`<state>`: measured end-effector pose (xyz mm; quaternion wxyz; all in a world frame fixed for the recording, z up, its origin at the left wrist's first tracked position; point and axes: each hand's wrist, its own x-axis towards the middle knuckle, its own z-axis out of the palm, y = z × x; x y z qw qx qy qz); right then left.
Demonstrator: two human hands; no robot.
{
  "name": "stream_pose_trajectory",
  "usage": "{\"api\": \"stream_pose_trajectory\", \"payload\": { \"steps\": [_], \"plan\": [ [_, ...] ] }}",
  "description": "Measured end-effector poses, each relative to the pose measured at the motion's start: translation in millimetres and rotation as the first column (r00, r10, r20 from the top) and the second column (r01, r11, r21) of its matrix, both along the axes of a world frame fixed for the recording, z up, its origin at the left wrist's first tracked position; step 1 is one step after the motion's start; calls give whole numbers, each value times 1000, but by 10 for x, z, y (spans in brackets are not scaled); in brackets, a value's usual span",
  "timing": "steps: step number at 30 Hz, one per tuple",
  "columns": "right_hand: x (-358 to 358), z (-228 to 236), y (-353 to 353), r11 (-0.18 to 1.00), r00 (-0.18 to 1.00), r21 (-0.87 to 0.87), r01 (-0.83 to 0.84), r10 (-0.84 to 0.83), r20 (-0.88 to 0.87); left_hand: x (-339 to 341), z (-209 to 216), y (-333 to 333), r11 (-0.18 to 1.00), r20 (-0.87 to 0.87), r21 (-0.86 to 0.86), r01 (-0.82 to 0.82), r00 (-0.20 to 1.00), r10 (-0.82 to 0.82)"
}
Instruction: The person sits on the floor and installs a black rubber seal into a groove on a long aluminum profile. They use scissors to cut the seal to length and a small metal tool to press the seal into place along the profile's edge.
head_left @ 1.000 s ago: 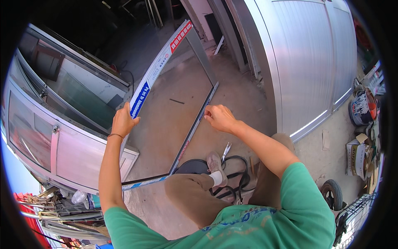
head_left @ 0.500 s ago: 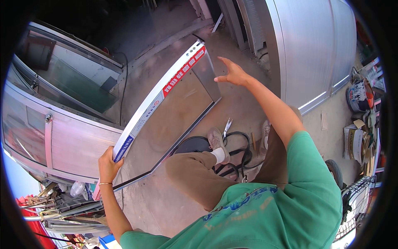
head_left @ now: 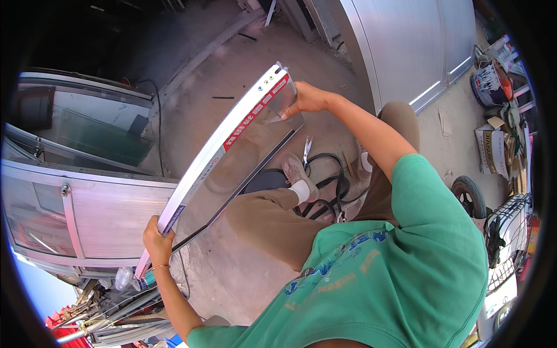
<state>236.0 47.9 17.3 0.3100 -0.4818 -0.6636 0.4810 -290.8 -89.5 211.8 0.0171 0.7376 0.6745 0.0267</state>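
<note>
Frame piece: a long aluminium window frame with a glass pane in it, held tilted above the concrete floor, its far end up near the middle of the view and its near end low at the left; a red and white sticker strip runs along its pale rail
Left hand: the left hand is closed round the lower end of the frame's pale rail, fingers wrapped over the edge, a thin bracelet at the wrist
Right hand: the right hand grips the upper end of the frame at its corner, arm stretched out in front
Dark edge: a dark strip runs along the pane's lower side, between the two hands
Person: green shirt and tan trousers, one leg bent with a pale shoe and white sock just under the frame
Floor by the shoe: pliers lie on the concrete just beyond the shoe, beside a loop of black cable
Left side: a finished aluminium window unit with glass lies on its side, well apart from the held frame's upper end but close to its lower end
Right side: a ribbed metal door panel stands behind the right arm; further right a wheel and cardboard boxes
</note>
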Motion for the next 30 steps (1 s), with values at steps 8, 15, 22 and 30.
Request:
{"api": "stream_pose_trajectory", "payload": {
  "steps": [8, 15, 22, 30],
  "plan": [
    [526, -213, -372, 978, 978, 27, 206, -207, 33, 440, 13, 462, 980, -108, 49, 195, 976, -189],
    [846, -212, -1231, 905, 905, 47, 424, -425, 13, 1014, 64, 1233, 898, -158, 97, 430, 897, -413],
    [843, -222, -1858, 796, 792, 15, 605, -604, 83, 1685, 90, 2023, 816, -205, 69, 574, 809, -551],
    [872, 130, -1755, 925, 906, 284, 253, -329, 265, 2245, 151, 3006, 663, -263, 191, 724, 688, -676]
  ]
}}
